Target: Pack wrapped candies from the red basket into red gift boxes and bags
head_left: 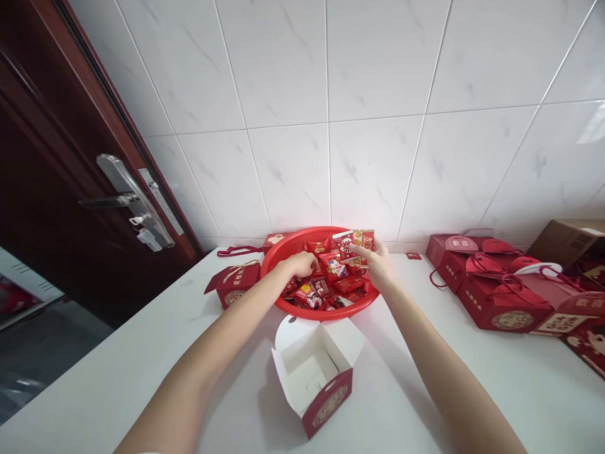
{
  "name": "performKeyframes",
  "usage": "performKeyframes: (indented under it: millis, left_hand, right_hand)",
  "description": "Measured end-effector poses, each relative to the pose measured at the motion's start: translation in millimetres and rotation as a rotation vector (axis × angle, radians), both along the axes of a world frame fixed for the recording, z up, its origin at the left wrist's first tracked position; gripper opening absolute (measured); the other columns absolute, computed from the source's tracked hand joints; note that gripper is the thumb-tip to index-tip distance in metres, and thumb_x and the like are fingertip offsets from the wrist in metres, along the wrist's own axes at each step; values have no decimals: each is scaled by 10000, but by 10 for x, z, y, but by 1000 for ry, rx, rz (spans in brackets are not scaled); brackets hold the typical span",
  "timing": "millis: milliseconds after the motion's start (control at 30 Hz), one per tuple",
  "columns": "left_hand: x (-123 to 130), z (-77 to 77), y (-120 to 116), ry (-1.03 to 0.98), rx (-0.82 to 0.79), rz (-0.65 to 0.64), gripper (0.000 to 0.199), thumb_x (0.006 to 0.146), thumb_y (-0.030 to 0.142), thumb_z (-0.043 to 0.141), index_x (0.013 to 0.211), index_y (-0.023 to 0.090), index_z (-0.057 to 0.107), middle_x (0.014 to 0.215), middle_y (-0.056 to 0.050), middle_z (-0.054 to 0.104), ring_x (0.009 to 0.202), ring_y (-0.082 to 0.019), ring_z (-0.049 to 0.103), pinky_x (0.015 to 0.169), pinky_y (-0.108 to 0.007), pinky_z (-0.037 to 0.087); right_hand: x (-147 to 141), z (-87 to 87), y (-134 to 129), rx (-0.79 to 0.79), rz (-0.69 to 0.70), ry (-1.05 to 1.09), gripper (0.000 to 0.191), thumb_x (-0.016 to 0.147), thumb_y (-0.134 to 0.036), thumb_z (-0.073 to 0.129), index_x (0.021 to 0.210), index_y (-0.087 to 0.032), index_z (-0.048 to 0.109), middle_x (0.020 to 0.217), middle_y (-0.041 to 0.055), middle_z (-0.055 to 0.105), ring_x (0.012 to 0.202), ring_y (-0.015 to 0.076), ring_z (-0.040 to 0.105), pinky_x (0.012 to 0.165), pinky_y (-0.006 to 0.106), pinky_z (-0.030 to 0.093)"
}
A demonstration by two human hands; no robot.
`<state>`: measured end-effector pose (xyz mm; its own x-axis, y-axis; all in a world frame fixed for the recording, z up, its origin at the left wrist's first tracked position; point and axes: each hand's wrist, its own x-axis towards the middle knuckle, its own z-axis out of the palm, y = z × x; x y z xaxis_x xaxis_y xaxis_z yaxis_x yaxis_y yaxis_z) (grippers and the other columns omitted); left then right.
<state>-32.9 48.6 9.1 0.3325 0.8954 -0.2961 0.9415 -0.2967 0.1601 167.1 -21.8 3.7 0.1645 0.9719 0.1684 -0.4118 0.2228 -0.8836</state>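
Observation:
A round red plastic basket (pixel 326 313) stands by the wall, filled with red-wrapped candies (pixel 333 268). Inside it, my left hand (pixel 302 263) reaches among the packets with its fingers curled down; what they grip, if anything, is hidden. Over the basket's right side, my right hand (pixel 375 261) is closed on several candy packets (pixel 362 241), red and gold, fanned between thumb and fingers. In front of the basket sits an open gift box (pixel 326 403), white inside and dark red outside, its flaps spread. No candy shows inside the box.
A closed red gift box (pixel 236 280) stands left of the basket. Several red gift boxes (pixel 501 299) crowd the right side, with a cardboard carton (pixel 567 246) behind them. A small red packet (pixel 413 256) lies near the wall. A door with a handle (pixel 127 200) is at left.

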Motion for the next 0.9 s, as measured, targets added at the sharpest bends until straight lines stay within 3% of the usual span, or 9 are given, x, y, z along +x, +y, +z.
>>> performKeyframes:
  millis: [100, 200, 333, 467, 600, 667, 800, 900]
  left_hand:
    - [-30, -12, 52, -22, 62, 37, 299, 927, 233, 658, 1220, 170, 661, 1301, -116, 653, 1152, -250, 645, 986, -465, 526]
    - [-72, 13, 89, -82, 102, 27, 345, 928, 166, 578, 1265, 169, 655, 1350, -131, 643, 1237, -254, 608, 1036, -400, 491]
    - [-21, 61, 14, -163, -40, -152, 356, 862, 161, 577, 1180, 193, 734, 1194, -49, 747, 1126, -214, 677, 962, -254, 512]
    - [123, 72, -107, -125, -247, -326, 334, 690, 265, 786, 1024, 267, 800, 1021, 35, 790, 962, -193, 723, 826, -195, 539]
    - [161, 56, -117, -17, -167, -310, 580, 502, 211, 866, 1072, 269, 782, 1121, -8, 760, 972, -249, 706, 768, -235, 541]
    - [117, 54, -86, 21, -51, -258, 523, 524, 161, 833, 1037, 247, 781, 1151, -47, 742, 1025, -283, 684, 797, -267, 534]
    - [-20, 121, -35, 16, 165, -160, 352, 705, 131, 678, 1041, 200, 759, 1222, -123, 699, 1176, -323, 616, 893, -321, 511]
    - [-96, 212, -66, -23, 114, -184, 308, 797, 174, 600, 1062, 208, 754, 1149, -81, 738, 1084, -243, 669, 881, -267, 518]
  right_hand:
    - [-1, 10, -6, 26, 12, -1, 356, 556, -273, 840, 864, -210, 671, 794, 2, 765, 709, 223, 726, 658, 349, 598]
    - [-5, 20, -5, 10, 5, 1, 355, 548, -276, 838, 856, -207, 677, 795, 8, 766, 716, 227, 724, 658, 352, 593]
    - [-9, 20, -3, 5, -16, -5, 350, 546, -280, 836, 850, -207, 679, 793, 10, 765, 725, 228, 722, 677, 354, 590]
    - [0, 20, -21, -18, -23, -47, 356, 568, -296, 825, 878, -215, 671, 805, 11, 765, 740, 237, 726, 668, 354, 586]
    - [6, 13, -32, -21, -14, -69, 371, 575, -312, 825, 891, -213, 658, 817, 15, 762, 741, 240, 723, 643, 347, 579]
    - [2, 4, -24, -9, -5, -58, 379, 569, -312, 827, 889, -213, 649, 822, 15, 759, 742, 241, 720, 641, 350, 581]
    - [-8, -14, 3, -2, 1, -39, 385, 563, -292, 822, 893, -216, 638, 838, 13, 759, 743, 232, 717, 670, 358, 588]
    - [-7, -15, 9, -7, -8, -55, 355, 567, -289, 813, 866, -215, 637, 809, 5, 749, 725, 225, 711, 655, 347, 582]
